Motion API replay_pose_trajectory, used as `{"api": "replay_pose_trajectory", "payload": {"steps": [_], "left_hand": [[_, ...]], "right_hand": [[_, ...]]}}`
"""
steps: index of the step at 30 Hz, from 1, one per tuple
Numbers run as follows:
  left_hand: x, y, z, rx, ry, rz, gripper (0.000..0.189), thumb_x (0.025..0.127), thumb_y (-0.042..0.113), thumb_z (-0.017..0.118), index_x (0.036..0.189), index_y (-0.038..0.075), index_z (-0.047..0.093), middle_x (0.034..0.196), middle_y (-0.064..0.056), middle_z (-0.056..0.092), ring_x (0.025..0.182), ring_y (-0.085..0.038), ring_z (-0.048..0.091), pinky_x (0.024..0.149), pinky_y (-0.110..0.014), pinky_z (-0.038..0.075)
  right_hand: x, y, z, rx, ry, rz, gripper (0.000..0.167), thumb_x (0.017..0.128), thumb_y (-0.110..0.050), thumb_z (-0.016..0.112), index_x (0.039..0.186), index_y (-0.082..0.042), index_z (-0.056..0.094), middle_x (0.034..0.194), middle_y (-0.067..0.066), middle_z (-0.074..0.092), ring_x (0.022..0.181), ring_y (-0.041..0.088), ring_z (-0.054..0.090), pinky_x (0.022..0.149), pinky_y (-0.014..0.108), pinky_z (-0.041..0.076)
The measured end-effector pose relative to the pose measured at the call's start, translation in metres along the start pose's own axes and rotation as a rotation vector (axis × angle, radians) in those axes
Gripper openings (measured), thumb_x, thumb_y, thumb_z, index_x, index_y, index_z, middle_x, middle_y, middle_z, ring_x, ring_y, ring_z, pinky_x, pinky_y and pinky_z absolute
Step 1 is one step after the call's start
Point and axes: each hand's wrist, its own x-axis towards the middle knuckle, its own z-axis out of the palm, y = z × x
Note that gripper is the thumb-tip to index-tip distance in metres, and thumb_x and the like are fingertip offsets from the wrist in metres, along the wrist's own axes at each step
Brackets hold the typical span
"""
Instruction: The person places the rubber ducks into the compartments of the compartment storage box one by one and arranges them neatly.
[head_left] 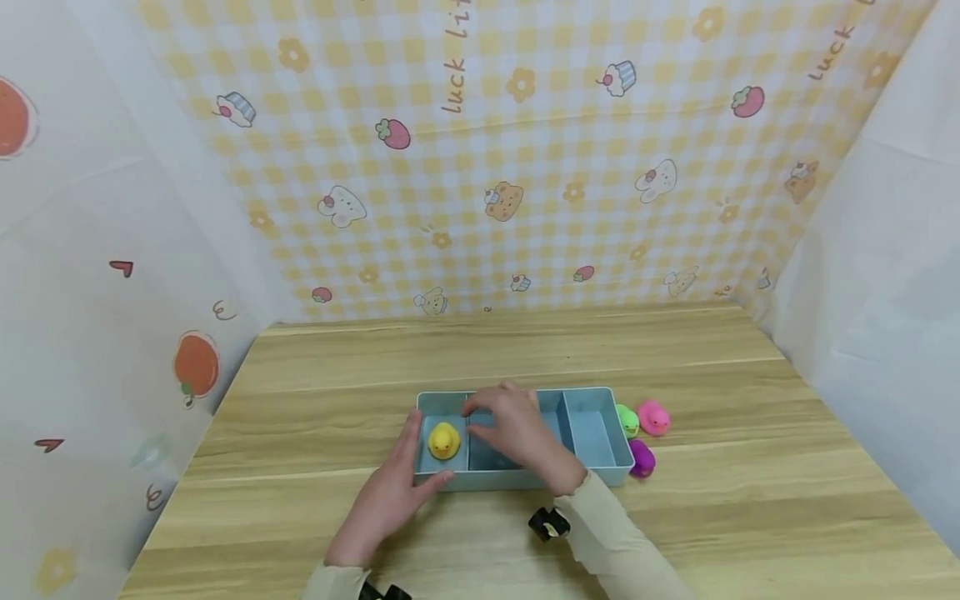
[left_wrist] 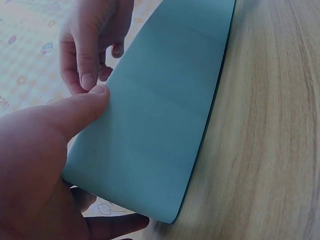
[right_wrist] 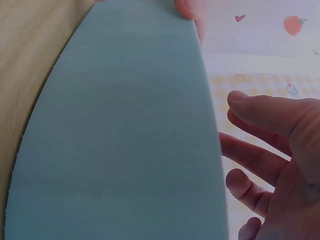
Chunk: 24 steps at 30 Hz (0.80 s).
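Observation:
A light blue divided box (head_left: 598,480) lies lengthwise on the table. In its left compartment sits a yellow rubber duck (head_left: 443,441). My left hand (head_left: 385,498) holds the box's left end, fingers along the end wall and thumb against the front wall; in the left wrist view the thumb (left_wrist: 82,111) lies at the wall's upper edge. Over the middle of the box is my right hand (head_left: 516,425), thumb and index finger apart near the left divider. Nothing shows between the fingers of the right hand (right_wrist: 280,150) in the right wrist view. It hides part of the middle compartments.
Against the box's right end lie a green duck (head_left: 628,421) and a purple duck (head_left: 642,458), with a pink duck (head_left: 654,417) just beyond. The wooden table (head_left: 315,400) ends at a checked cloth backdrop (head_left: 465,250), with pale sheets at both sides.

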Motion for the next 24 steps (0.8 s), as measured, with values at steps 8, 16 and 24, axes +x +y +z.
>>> {"api": "replay_pose_trajectory", "payload": {"steps": [8,16,24], "left_hand": [[0.0,-0.001,0.001,-0.013,0.001,0.001,0.096,0.088,0.051,0.062,0.155,0.014,0.004,0.158,-0.017,0.015,0.134,-0.043,0.037,0.104,-0.058,0.039],[0.0,-0.002,0.002,-0.015,-0.007,0.001,0.097,0.088,0.049,0.063,0.155,0.014,0.002,0.159,-0.015,0.012,0.138,-0.041,0.031,0.108,-0.058,0.034],[0.001,-0.004,0.002,0.005,-0.012,-0.005,0.1,0.086,0.055,0.061,0.155,0.017,0.0,0.16,-0.014,0.01,0.138,-0.041,0.031,0.109,-0.057,0.033]], "right_hand": [[-0.007,0.009,-0.008,-0.001,0.03,0.031,0.016,0.077,-0.018,0.08,0.091,-0.017,0.075,0.095,-0.006,0.074,0.091,0.016,0.06,0.073,0.035,0.032],[-0.013,0.022,-0.015,0.017,0.063,0.065,0.016,0.076,-0.018,0.081,0.091,-0.017,0.075,0.099,-0.003,0.073,0.099,0.021,0.063,0.083,0.048,0.037],[-0.021,0.034,-0.026,0.024,0.03,0.114,0.017,0.077,-0.019,0.079,0.094,-0.015,0.075,0.1,-0.001,0.073,0.1,0.022,0.062,0.083,0.044,0.037]]}}
